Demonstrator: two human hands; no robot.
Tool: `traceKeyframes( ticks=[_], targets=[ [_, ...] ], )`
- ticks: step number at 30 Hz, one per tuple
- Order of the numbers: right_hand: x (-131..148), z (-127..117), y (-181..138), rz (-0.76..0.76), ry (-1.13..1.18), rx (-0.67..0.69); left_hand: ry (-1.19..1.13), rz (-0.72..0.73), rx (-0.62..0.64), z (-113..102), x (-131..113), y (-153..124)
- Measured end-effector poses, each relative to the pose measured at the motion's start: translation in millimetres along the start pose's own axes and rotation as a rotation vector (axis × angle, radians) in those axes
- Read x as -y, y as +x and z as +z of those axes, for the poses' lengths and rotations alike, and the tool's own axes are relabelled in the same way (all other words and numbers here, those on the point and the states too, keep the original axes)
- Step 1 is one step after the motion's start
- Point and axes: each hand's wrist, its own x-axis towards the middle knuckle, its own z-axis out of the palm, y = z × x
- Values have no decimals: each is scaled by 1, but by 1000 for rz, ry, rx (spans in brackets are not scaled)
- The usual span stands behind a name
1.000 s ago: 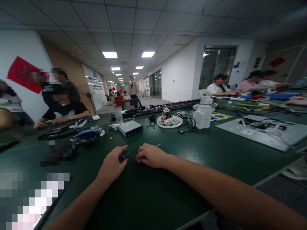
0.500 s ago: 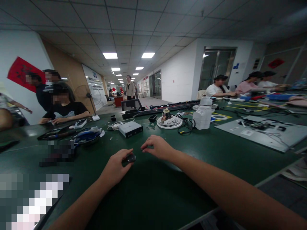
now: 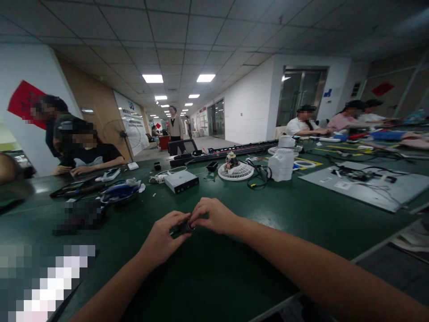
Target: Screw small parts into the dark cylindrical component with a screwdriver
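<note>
Between the thumb and fingers of my left hand (image 3: pixel 166 235) is a small dark cylindrical part (image 3: pixel 185 226), held above the green tabletop (image 3: pixel 214 277). My right hand (image 3: pixel 212 215) meets its right end with thumb and fingers pinched together. Whatever tiny piece the right fingertips hold is hidden at the contact. Just beyond the hands lies a silver optical drive (image 3: pixel 181 180) with a black front.
Behind are a white fan grille with a motor (image 3: pixel 235 168), a white plastic housing (image 3: pixel 281 163) and a small black box (image 3: pixel 212 166). A grey metal panel (image 3: pixel 362 188) with cables lies at right. Blue bundled material (image 3: pixel 119 191) is at left. Several people sit around the table.
My right hand has moved left and down, bringing its fingertips to the dark cylindrical part. My left hand still holds that part, in nearly the same place.
</note>
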Motion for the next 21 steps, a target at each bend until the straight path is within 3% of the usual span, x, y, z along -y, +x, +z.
traceKeyframes(
  ticks=[5,9,17,21],
  targets=[
    [0,-2,1,154,-12,-30,-28,7,61,-1,-5,-1],
    [0,-4,0,145,17,54,-53,31,110,-1,-6,-2],
    [5,-1,1,219,-57,-40,-44,2,35,-2,-1,-3],
    [5,-2,0,280,31,31,-60,5,77,-3,-4,-4]
  ],
)
